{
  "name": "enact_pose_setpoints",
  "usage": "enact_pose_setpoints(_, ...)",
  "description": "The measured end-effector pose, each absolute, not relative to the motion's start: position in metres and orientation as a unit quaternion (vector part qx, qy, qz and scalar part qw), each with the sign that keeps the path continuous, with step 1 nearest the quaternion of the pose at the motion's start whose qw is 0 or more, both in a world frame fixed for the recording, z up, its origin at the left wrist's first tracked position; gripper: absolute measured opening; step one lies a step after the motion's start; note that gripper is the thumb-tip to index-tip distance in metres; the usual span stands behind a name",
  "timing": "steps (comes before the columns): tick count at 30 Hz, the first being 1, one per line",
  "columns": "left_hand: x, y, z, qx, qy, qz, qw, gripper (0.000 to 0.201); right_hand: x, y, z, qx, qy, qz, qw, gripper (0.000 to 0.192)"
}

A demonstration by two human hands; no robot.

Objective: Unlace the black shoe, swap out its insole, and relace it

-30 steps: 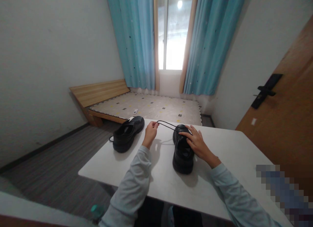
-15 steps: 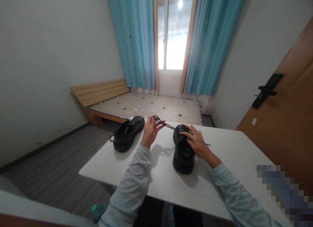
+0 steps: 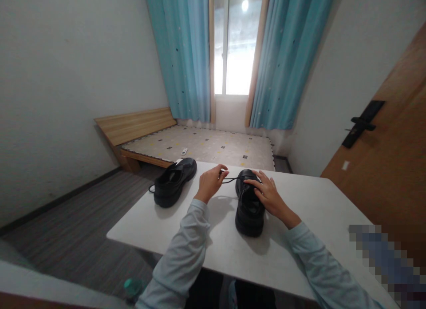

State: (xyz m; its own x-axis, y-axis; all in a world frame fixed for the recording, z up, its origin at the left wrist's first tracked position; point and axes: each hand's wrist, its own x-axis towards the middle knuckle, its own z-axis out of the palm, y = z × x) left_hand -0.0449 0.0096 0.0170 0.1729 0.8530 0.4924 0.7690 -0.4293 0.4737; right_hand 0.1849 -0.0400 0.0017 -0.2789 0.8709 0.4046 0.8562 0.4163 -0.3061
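Observation:
Two black shoes stand on a white table (image 3: 316,211). My right hand (image 3: 268,194) rests flat on top of the nearer shoe (image 3: 249,211), fingers spread over its front. My left hand (image 3: 211,183) is pinched on a black shoelace (image 3: 231,180) that runs taut from the hand to this shoe. The other black shoe (image 3: 173,181) sits at the table's left, toe pointing away, with a lace end hanging at its heel. It is to the left of my left hand and untouched.
Behind the table is a low wooden bed (image 3: 199,144) with a patterned mat and a small white remote. Blue curtains (image 3: 186,56) frame a bright window. A wooden door (image 3: 382,167) with a black handle is at the right. A green-capped bottle (image 3: 132,287) stands on the floor.
My left hand had lifted the lace up and away from the shoe, then came back down and closer to it, shortening the stretched lace. My right hand stayed on the shoe.

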Motion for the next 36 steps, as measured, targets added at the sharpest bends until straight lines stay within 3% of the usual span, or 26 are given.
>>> enact_pose_setpoints(4, -0.044, 0.007, 0.013, 0.806, 0.543, 0.236, 0.001, 0.044, 0.185, -0.04, 0.001, -0.54, -0.798, 0.012, 0.265, 0.045)
enact_pose_setpoints(7, -0.047, 0.008, 0.011, 0.812, 0.553, 0.184, -0.009, 0.041, 0.185, -0.04, 0.001, -0.541, -0.798, 0.018, 0.265, 0.044)
enact_pose_setpoints(13, -0.046, 0.011, 0.013, 0.797, 0.539, 0.271, 0.039, 0.034, 0.186, -0.04, 0.001, -0.539, -0.798, 0.016, 0.27, 0.043)
enact_pose_setpoints(19, -0.039, 0.016, 0.016, 0.762, 0.45, 0.432, 0.175, 0.039, 0.187, -0.039, -0.001, -0.536, -0.799, 0.015, 0.272, 0.043)
enact_pose_setpoints(28, -0.027, 0.016, 0.011, 0.533, 0.271, 0.582, 0.551, 0.039, 0.187, -0.039, 0.001, -0.524, -0.802, 0.03, 0.285, 0.043)
enact_pose_setpoints(36, -0.028, 0.01, 0.022, 0.439, 0.211, 0.618, 0.617, 0.038, 0.189, -0.036, -0.002, -0.512, -0.808, 0.025, 0.291, 0.043)
